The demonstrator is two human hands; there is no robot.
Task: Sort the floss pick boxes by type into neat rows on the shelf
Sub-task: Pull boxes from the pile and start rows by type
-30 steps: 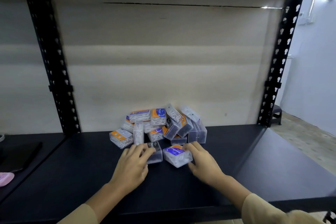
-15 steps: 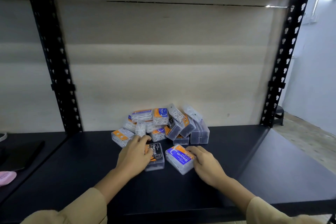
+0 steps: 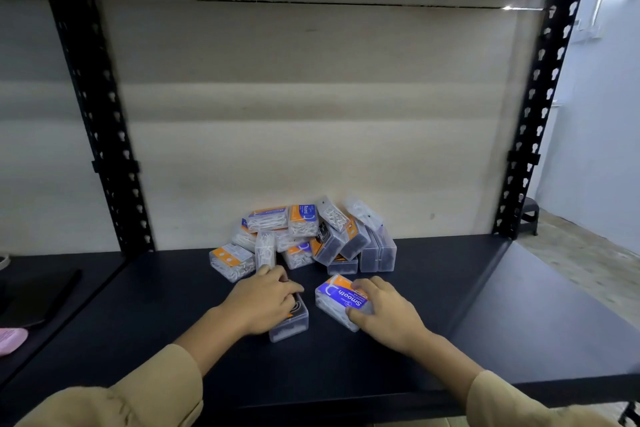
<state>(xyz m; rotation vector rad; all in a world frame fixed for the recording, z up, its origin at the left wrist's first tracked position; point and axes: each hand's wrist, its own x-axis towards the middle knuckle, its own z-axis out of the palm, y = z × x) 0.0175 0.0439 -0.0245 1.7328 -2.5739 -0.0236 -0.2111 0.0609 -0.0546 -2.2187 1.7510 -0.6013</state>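
While the right hand (image 3: 384, 315) has its grip closed on the blue-and-orange Smooth box (image 3: 337, 298), thumb at the near corner and fingers over the far edge, the left hand (image 3: 263, 302) lies curled over the dark charcoal box (image 3: 291, 326), its thumb hidden. Both boxes lie flat on the shelf (image 3: 485, 305) just in front of the pile (image 3: 304, 239), side by side with a gap between. The Smooth box's long axis slants, far end toward the pile's middle; the charcoal box points straight at the pile. Each hand is nearest its own box. Within the pile, clear boxes of white picks crowd its left, dark-filled ones its right; sorting looks barely begun.
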